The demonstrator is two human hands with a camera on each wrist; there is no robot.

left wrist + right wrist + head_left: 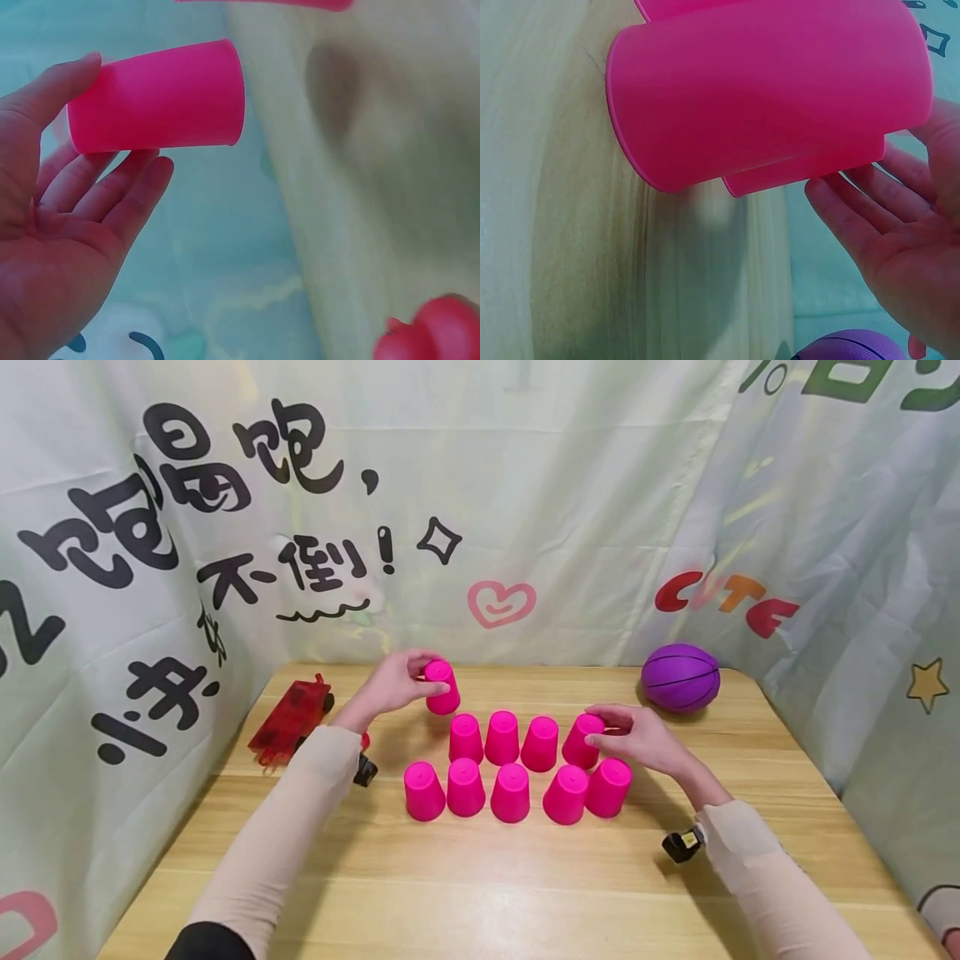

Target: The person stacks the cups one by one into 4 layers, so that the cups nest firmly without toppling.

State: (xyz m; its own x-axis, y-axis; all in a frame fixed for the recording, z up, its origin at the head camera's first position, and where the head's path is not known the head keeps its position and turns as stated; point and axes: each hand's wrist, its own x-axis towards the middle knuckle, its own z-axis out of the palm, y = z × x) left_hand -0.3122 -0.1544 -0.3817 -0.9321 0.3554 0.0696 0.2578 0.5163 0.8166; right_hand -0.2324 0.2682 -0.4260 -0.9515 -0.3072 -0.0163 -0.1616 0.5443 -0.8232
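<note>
Upside-down pink cups stand in two rows on the wooden table; the front row and the back row each hold several. My left hand pinches a pink cup between thumb and fingers, behind the back row's left end. In the left wrist view this cup hangs above the table, mouth downward. My right hand grips the back row's rightmost cup by its side. From the right wrist, a nearer cup partly hides the gripped one.
A purple ball sits at the table's back right corner. At the left lies a translucent red toy with black parts, partly behind my left forearm. Printed fabric hangs around the table's back and sides.
</note>
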